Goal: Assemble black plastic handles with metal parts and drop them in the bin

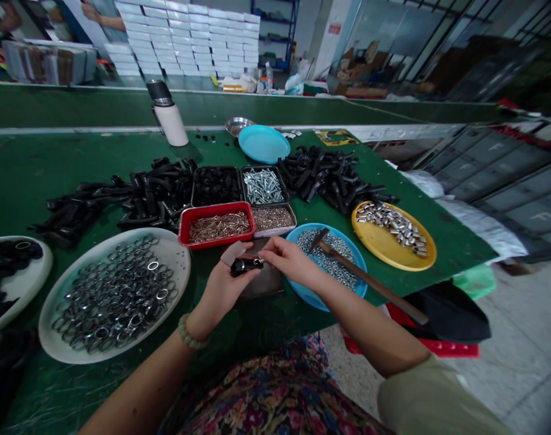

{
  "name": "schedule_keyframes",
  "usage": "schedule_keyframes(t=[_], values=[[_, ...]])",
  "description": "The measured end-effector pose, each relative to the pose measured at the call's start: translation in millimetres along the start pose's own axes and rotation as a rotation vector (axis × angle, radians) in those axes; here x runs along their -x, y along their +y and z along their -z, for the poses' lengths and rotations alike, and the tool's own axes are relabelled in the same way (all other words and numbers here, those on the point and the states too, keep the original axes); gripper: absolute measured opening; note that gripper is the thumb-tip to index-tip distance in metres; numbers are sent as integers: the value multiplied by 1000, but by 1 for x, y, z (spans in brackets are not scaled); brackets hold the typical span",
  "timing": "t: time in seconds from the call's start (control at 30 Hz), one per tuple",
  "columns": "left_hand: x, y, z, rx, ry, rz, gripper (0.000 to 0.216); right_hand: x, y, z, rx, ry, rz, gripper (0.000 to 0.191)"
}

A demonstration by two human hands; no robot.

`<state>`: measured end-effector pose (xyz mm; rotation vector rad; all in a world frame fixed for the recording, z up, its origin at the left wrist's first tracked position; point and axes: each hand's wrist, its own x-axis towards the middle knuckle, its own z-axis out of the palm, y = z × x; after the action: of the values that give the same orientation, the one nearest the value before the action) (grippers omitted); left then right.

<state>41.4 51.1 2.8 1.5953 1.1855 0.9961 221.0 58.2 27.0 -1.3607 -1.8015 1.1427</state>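
Observation:
My left hand (223,285) is closed around a small black plastic part (243,266), held just above the green table's front edge. My right hand (288,260) pinches at the right end of that part, fingertips pressed together on a small metal piece I cannot make out. A taped fingertip shows on the left hand. Directly behind the hands sit a red tray of coppery pins (216,225) and a blue bowl of small silver pieces (330,266) with a hammer (361,275) lying across it.
A white plate of metal rings (115,293) lies left. A yellow plate of metal sleeves (393,232) lies right. Trays of screws (263,185) and black parts (215,185), piles of black handles (327,175), a thermos (169,115) and a blue lid (263,144) lie farther back. Another person's arm (106,18) is at the far bench.

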Motion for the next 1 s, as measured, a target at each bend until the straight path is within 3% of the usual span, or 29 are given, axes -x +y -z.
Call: schedule_keyframes(t=[0.1, 0.17, 0.23, 0.3, 0.37, 0.43, 0.57, 0.67, 0.83, 0.93, 1.0], values=[[-14, 5, 5, -59, -183, 29, 38, -9, -9, 10, 332, -61, 150, 15], [-23, 10, 8, -6, -305, 78, 31, -32, -7, 27, 475, -87, 208, 20], [-28, 16, 12, 117, -326, 185, 29, -68, 6, 54, 663, 12, 152, 29], [-27, 22, 19, 238, -270, 303, 31, -108, 24, 87, 1040, 179, -44, 39], [-24, 26, 28, 278, -245, 346, 31, -143, 44, 115, 1128, 199, -115, 39], [-19, 31, 39, 201, -280, 303, 26, -167, 60, 134, 1153, 151, -138, 33], [-15, 40, 55, -253, -290, 93, 17, -185, 78, 144, 1173, 105, -162, 20], [-12, 42, 59, -449, -163, -39, 13, -182, 80, 152, 1150, 175, -139, 20], [-5, 33, 49, -347, -78, -36, 14, -148, 65, 160, 937, 439, -51, 26], [0, 28, 41, -261, -130, 3, 17, -101, 44, 124, 470, 572, 0, 26], [2, 28, 37, -221, -170, 45, 17, -62, 26, 84, 7, 484, 25, 24]])
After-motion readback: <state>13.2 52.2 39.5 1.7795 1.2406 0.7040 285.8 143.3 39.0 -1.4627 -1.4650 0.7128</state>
